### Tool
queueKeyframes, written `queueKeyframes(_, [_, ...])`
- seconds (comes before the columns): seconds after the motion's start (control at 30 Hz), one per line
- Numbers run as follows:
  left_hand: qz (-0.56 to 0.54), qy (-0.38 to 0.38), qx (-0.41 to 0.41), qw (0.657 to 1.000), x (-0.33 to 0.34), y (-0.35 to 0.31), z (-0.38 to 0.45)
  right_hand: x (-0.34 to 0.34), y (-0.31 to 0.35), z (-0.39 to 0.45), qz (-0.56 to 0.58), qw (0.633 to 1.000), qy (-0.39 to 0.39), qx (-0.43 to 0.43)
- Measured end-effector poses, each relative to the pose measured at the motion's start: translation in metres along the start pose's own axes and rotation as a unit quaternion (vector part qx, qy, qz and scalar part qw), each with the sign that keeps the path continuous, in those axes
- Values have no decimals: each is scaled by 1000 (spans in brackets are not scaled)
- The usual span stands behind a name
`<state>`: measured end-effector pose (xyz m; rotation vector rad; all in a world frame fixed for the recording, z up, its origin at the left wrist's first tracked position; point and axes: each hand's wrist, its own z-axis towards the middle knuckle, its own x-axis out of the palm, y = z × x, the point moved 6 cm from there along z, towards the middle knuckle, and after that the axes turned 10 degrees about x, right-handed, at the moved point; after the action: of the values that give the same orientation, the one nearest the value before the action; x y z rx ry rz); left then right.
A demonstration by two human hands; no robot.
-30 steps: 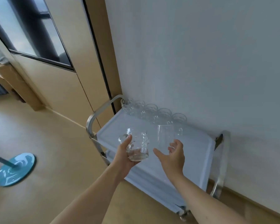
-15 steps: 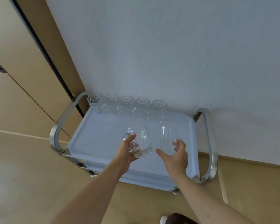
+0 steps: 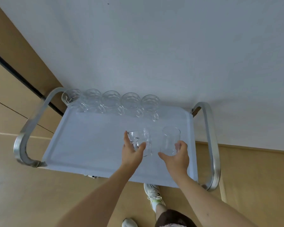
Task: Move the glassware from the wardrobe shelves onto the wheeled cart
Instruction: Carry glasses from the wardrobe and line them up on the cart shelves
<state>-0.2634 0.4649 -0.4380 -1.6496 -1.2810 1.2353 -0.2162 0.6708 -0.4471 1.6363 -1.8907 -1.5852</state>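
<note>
Cart [image 3: 88, 145], a glass [image 3: 140, 141] per grip.

Home rm: wood wardrobe panels [image 3: 15, 102], white wall [image 3: 154, 46].

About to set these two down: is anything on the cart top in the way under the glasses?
Nothing visible is. The left hand holds a textured glass and the right hand a smooth tumbler over bare cart top. The row of mugs stands apart along the wall edge.

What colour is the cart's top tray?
Pale blue-white plastic cart tray, seen best in the head view.
</note>
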Motion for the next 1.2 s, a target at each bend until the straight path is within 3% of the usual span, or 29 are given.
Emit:
queueKeyframes(0.27, [80, -47, 83, 992, 25, 11, 10, 7, -18, 29, -10, 1000, 3, 1])
queueKeyframes(0.57, [134, -32, 181, 974, 39, 20, 8, 6, -28, 36, -31, 999, 3, -28])
queueKeyframes(0.93, [169, -33, 202, 964, 37, 30, -16, 3, -34, 36, -56, 997, 18, -49])
queueKeyframes(1.2, [142, -21, 154, 978, 32, 49, -34, 4, -37, 37, -67, 996, 15, -50])
